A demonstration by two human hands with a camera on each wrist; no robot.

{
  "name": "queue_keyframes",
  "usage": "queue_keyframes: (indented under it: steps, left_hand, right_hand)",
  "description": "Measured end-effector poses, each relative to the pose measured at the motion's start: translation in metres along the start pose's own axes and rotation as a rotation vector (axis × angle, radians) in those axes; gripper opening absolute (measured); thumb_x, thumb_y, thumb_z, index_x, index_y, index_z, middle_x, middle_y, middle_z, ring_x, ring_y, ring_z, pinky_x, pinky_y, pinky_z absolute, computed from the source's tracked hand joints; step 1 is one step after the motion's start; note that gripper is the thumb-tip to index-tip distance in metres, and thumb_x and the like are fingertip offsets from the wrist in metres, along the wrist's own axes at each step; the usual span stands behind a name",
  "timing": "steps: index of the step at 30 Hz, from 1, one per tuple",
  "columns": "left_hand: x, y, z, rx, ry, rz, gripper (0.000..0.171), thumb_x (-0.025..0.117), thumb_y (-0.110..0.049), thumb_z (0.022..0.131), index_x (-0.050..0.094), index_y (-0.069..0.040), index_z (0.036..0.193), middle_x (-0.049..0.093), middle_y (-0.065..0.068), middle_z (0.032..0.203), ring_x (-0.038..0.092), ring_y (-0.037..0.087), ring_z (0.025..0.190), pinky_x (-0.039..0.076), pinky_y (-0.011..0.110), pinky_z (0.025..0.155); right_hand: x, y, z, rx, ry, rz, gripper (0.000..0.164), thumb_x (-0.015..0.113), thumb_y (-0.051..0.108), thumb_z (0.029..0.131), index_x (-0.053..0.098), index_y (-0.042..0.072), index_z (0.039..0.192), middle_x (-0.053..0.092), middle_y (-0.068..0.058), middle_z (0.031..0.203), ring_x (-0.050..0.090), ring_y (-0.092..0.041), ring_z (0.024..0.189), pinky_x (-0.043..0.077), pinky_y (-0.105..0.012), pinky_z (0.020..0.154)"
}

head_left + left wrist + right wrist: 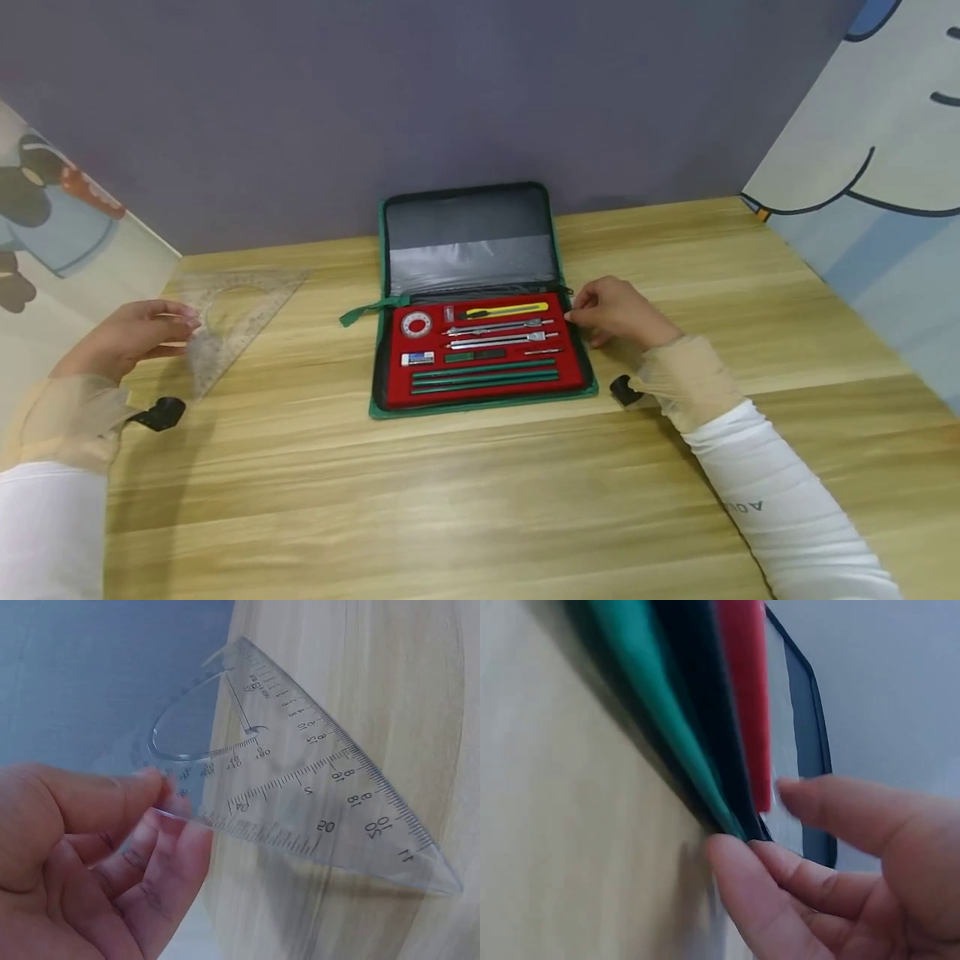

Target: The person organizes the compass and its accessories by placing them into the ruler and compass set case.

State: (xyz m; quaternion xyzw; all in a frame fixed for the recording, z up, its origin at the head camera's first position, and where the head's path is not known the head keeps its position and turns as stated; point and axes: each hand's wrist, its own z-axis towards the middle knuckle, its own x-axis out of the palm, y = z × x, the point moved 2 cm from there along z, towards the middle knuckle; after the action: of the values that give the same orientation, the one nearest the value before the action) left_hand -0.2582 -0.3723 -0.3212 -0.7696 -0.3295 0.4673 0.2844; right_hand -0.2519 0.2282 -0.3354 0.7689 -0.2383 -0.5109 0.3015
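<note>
My left hand pinches a clear plastic set square by one edge, between thumb and fingers. The left wrist view shows the set square tilted, with printed scales and a rounded cut-out. An unzipped green drawing-set case lies with its lid raised. My right hand grips the right edge of the case. In the right wrist view, its fingertips touch the green and black edge, and the thumb is beside the red tray. Part of that grip is hidden.
The red tray holds compasses, a yellow cutter, an eraser, green pencils and a white ring-shaped piece. A green strap sticks out left. The wooden table meets a grey wall behind.
</note>
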Motion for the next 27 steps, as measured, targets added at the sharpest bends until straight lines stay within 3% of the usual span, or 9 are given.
queue_keyframes:
  steps: [5,9,14,21,27]
  left_hand:
    - [-0.001,-0.005,-0.006,0.048,-0.053,0.036,0.031,0.042,-0.014,0.099,0.037,0.005,0.123,0.05,-0.032,0.089,0.054,-0.011,0.082,0.051,0.018,0.071]
    - [-0.001,-0.01,-0.01,0.117,-0.1,-0.014,0.016,0.043,-0.01,0.098,0.047,-0.006,0.113,0.054,-0.027,0.089,0.056,-0.008,0.081,0.051,0.017,0.069]
    - [0.01,-0.025,-0.01,0.211,-0.137,-0.125,0.012,0.05,-0.007,0.096,0.054,-0.016,0.102,0.059,-0.02,0.09,0.059,-0.002,0.081,0.052,0.019,0.067]
    - [0.04,-0.055,-0.003,0.254,-0.15,-0.089,0.015,0.049,-0.008,0.096,0.046,-0.001,0.11,0.056,-0.014,0.095,0.058,0.0,0.084,0.053,0.021,0.07]
    - [0.07,-0.088,0.006,0.29,-0.116,-0.1,0.019,0.049,-0.01,0.097,0.044,0.001,0.111,0.055,-0.009,0.096,0.058,0.003,0.083,0.053,0.023,0.073]
  right_hand:
    - [-0.015,-0.002,0.002,-0.02,-0.037,0.02,0.029,0.055,0.019,0.093,0.058,-0.007,0.105,0.058,-0.017,0.095,0.063,-0.019,0.067,0.056,-0.033,0.063]
    - [-0.018,-0.004,0.018,-0.049,-0.115,0.049,0.032,0.051,0.019,0.094,0.06,-0.007,0.11,0.06,-0.021,0.111,0.061,-0.02,0.082,0.052,-0.03,0.072]
    - [-0.015,-0.006,0.046,-0.092,-0.209,0.055,0.036,0.047,0.018,0.095,0.057,-0.008,0.117,0.059,-0.021,0.11,0.054,-0.023,0.094,0.044,-0.029,0.079]
    - [-0.014,-0.012,0.073,-0.083,-0.098,0.356,0.043,0.034,0.01,0.099,0.034,-0.016,0.135,0.046,-0.026,0.123,0.053,-0.006,0.085,0.047,-0.019,0.077]
    - [-0.015,-0.021,0.078,0.008,-0.091,0.593,0.047,0.033,0.008,0.1,0.023,-0.012,0.142,0.039,-0.015,0.129,0.05,0.001,0.085,0.045,-0.013,0.077]
